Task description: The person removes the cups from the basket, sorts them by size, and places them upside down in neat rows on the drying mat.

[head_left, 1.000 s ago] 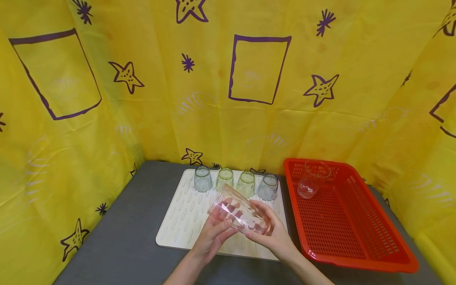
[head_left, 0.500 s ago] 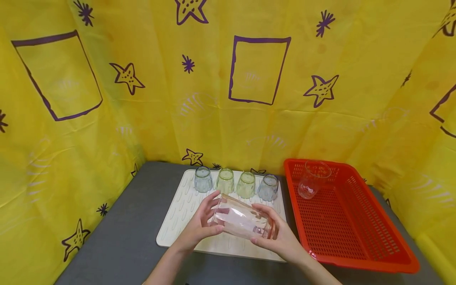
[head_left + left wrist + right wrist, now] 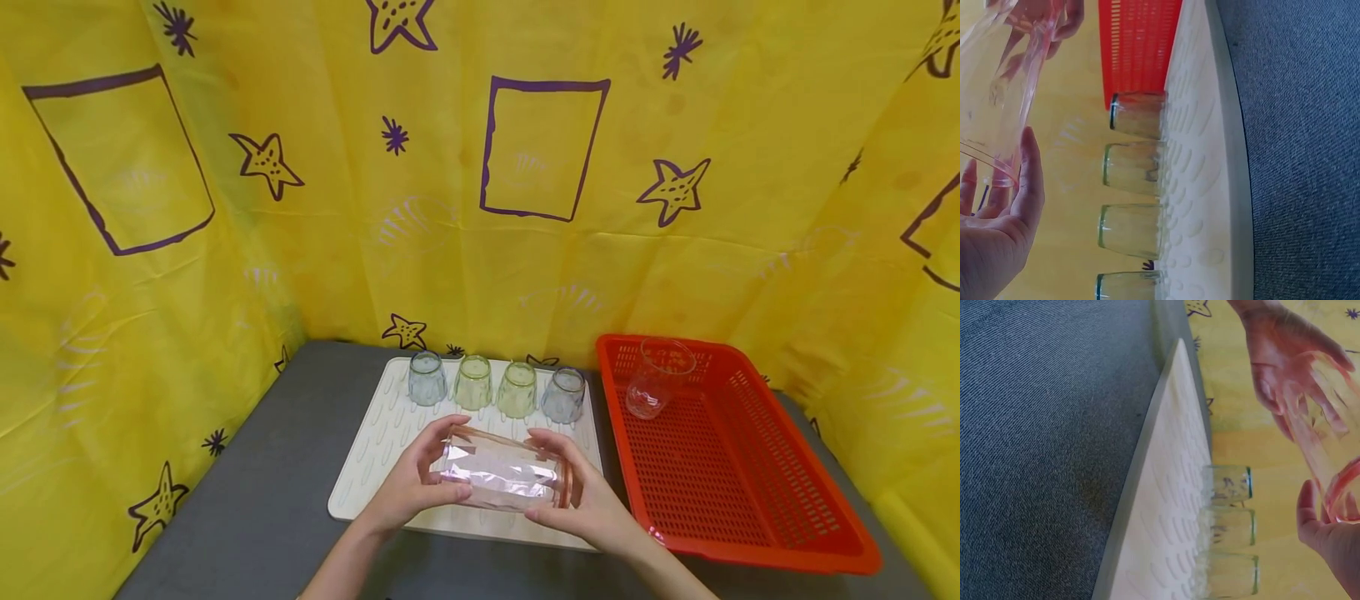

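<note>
A clear pink drinking glass point(image 3: 498, 473) lies on its side in the air above the front of the white draining mat point(image 3: 375, 467). My left hand point(image 3: 412, 485) holds its left end, thumb in front and fingers behind. At the glass's thicker right end, my right hand point(image 3: 588, 500) grips with thumb and fingers. The left wrist view shows the left fingers point(image 3: 1029, 181) against the glass wall. In the right wrist view the pink glass point(image 3: 1319, 434) spans both hands. Behind them, two bluish glasses point(image 3: 427, 379) and two green glasses point(image 3: 473, 383) stand upside down in a row.
To the right is a red perforated basket point(image 3: 637, 492), with a tall clear glass point(image 3: 651, 392) in its back left corner. Mat and basket rest on a dark grey table point(image 3: 247, 500). A yellow patterned curtain point(image 3: 337, 250) hangs behind and at both sides.
The pink glass has turned from a tilt, left end raised, to nearly level. My left hand has moved from its underside to its left end. The right hand keeps hold of the right end.
</note>
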